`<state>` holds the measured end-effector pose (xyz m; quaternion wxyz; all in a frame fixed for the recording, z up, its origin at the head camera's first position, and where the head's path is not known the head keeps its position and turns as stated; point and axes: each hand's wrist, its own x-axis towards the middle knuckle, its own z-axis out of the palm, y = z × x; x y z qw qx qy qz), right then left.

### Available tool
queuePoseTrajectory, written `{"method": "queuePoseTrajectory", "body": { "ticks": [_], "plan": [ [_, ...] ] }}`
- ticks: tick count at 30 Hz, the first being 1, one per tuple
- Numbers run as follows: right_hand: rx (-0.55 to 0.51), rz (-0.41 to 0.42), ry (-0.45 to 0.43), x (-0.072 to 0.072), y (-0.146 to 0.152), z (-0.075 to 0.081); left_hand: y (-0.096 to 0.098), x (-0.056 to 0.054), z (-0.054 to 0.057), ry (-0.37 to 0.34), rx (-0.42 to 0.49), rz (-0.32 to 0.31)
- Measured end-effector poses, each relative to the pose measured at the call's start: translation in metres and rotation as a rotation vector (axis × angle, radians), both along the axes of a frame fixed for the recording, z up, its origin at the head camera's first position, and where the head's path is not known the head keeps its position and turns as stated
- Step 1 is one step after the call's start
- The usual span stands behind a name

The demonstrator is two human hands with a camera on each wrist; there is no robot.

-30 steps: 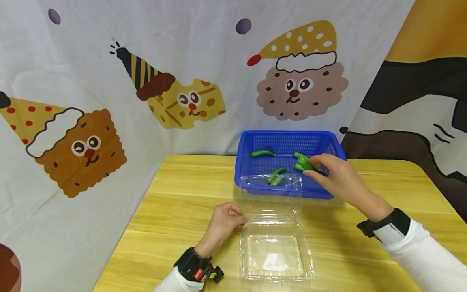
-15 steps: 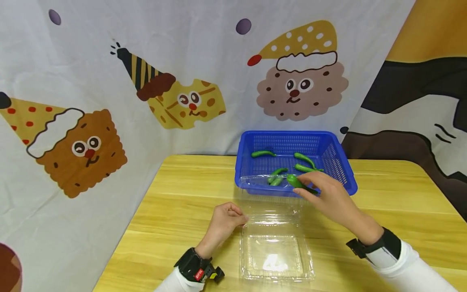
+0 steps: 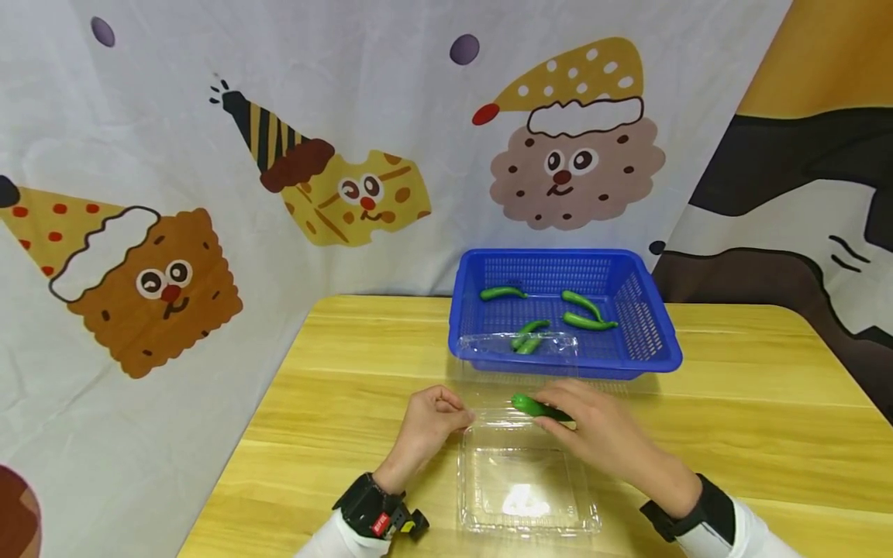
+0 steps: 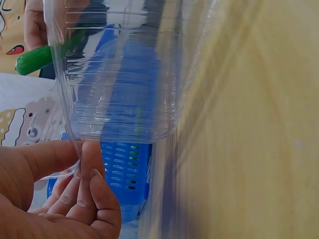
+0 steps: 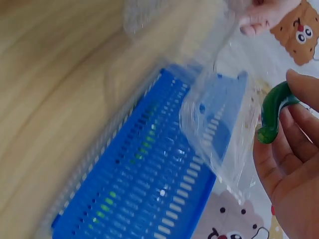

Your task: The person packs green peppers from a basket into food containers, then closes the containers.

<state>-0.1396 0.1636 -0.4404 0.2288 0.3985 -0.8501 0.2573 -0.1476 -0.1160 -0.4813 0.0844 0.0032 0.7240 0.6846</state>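
A clear plastic clamshell box [image 3: 469, 496] lies with its lid raised on the table. My left hand [image 3: 431, 426] pinches the box's edge near the hinge between thumb and index finger, as the left wrist view shows closely. Over the hinge area, my right hand [image 3: 603, 430] holds a green chili pepper [image 3: 533, 406] between thumb and fingers. In the right wrist view that pepper [image 5: 271, 112] is curved and dark green. Behind the lid stands a blue plastic basket [image 3: 652, 310] with several green peppers [image 3: 589, 322] lying in it, two of them seen through the lid.
The wooden table [image 3: 335, 356] meets a cartoon-printed cloth [image 3: 391, 70] at its back edge. The basket stands at that back edge. The clear lid [image 3: 519, 341] leans up in front of the basket's near side.
My right hand has carried the pepper out of the basket, toward me and to the left, to above the box's hinge. The left hand has stayed at the box's edge.
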Motion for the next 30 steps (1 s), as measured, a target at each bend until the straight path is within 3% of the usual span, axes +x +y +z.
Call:
{"method": "queuePoseTrajectory", "body": {
  "ticks": [11, 20, 30],
  "plan": [
    [0.110, 0.086, 0.041, 0.012, -0.020, -0.021, 0.001, 0.002, 0.001, -0.003, 0.000, 0.011],
    [0.260, 0.065, 0.004, 0.018, -0.027, -0.034, 0.001, 0.002, 0.001, 0.014, -0.011, 0.009],
    [0.397, 0.030, 0.114, 0.015, -0.029, -0.045, 0.001, 0.001, 0.001, 0.012, 0.021, 0.001]
  ]
}}
